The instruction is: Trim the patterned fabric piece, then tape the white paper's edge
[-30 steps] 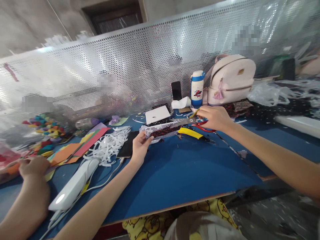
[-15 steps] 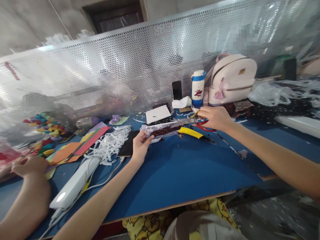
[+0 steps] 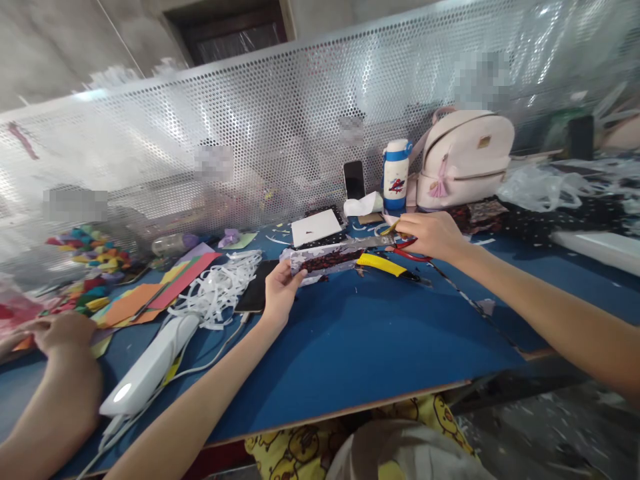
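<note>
The left hand (image 3: 279, 291) pinches the near-left end of a patterned strip (image 3: 327, 259); the right hand (image 3: 431, 235) is closed on scissors (image 3: 395, 245) cutting it above the tabletop (image 3: 360, 347).

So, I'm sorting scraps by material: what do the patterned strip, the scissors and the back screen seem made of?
Patterned strip: thin paper or fabric, matte; it bends, hard to tell which. Scissors: shiny grey metal blades, red loops probably plastic. Back screen: perforated sheet metal, bright sheen.

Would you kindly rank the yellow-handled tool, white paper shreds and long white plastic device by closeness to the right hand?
1. Yellow-handled tool, just below the right hand.
2. White paper shreds, centre-left.
3. Long white plastic device, far left.
</note>
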Demonstrator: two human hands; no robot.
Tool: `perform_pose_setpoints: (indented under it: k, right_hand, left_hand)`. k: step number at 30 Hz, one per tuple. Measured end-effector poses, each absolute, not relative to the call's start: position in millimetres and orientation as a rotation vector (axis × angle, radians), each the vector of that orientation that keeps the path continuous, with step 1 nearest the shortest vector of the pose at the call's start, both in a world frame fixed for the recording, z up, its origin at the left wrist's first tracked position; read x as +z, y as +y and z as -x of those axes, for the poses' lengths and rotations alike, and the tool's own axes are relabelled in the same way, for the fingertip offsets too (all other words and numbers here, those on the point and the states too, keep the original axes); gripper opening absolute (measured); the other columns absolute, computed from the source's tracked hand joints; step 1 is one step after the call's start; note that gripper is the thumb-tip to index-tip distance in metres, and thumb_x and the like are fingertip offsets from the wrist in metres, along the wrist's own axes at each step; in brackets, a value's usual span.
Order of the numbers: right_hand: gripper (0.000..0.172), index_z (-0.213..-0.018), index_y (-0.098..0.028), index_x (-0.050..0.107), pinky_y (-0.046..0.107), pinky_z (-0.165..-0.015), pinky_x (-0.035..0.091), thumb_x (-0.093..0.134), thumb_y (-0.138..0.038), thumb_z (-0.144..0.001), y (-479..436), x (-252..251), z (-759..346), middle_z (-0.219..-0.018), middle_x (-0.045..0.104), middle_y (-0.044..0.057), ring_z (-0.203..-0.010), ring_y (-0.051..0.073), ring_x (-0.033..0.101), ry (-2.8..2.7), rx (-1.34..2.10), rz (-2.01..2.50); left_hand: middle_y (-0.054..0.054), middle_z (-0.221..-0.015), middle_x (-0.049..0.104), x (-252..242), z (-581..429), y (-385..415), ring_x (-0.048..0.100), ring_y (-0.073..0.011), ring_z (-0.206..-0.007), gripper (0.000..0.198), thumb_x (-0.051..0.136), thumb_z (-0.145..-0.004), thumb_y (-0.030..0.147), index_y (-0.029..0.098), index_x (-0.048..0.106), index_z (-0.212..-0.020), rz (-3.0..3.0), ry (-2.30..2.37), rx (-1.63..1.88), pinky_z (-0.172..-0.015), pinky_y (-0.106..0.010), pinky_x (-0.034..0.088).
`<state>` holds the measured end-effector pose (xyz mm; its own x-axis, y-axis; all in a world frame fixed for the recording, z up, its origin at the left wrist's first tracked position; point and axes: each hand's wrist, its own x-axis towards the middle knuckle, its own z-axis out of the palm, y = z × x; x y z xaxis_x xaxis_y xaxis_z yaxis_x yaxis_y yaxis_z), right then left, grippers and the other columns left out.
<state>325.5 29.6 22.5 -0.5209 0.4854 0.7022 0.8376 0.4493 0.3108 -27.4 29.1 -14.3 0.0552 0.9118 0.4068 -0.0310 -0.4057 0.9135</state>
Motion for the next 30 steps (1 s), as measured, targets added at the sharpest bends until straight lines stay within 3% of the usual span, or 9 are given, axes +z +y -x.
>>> perform_pose_setpoints:
  k: [6, 15, 30]
  right_hand:
    - [0.039, -0.079, -0.017, 0.065, 0.029, -0.051, 0.028, 0.055, -0.052, -0.094, 30, 22, -326, -0.08, 0.07, 0.004, -0.069, 0.016, 0.061, -2.187, -0.862, 1.126]
    - [0.058, -0.102, -0.014, 0.058, 0.033, -0.063, 0.04, 0.051, -0.07, -0.089, 29, 24, -317, -0.1, 0.066, 0.013, -0.092, 0.026, 0.062, -2.277, -0.736, 1.252]
    - [0.034, -0.096, -0.014, 0.066, 0.033, -0.066, 0.041, 0.06, -0.047, -0.089, 21, 30, -314, -0.094, 0.067, 0.01, -0.084, 0.023, 0.06, -2.219, -0.93, 1.178]
  left_hand:
    - [-0.003, -0.086, 0.073, -13, 27, 29, 0.069, -0.0189, -0.085, 0.032, 0.083, -0.071, 0.038, 0.017, 0.068, -0.089, -1.531, 0.911, 1.468, -0.083, -0.031, 0.055]
    - [-0.002, -0.083, 0.072, -14, 27, 29, 0.069, -0.0195, -0.084, 0.031, 0.082, -0.072, 0.038, 0.017, 0.067, -0.09, -1.55, 0.906, 1.47, -0.084, -0.031, 0.055]
    - [-0.004, -0.086, 0.073, -14, 24, 22, 0.069, -0.019, -0.081, 0.026, 0.08, -0.074, 0.036, 0.017, 0.067, -0.087, -1.629, 0.962, 1.465, -0.076, -0.028, 0.054]
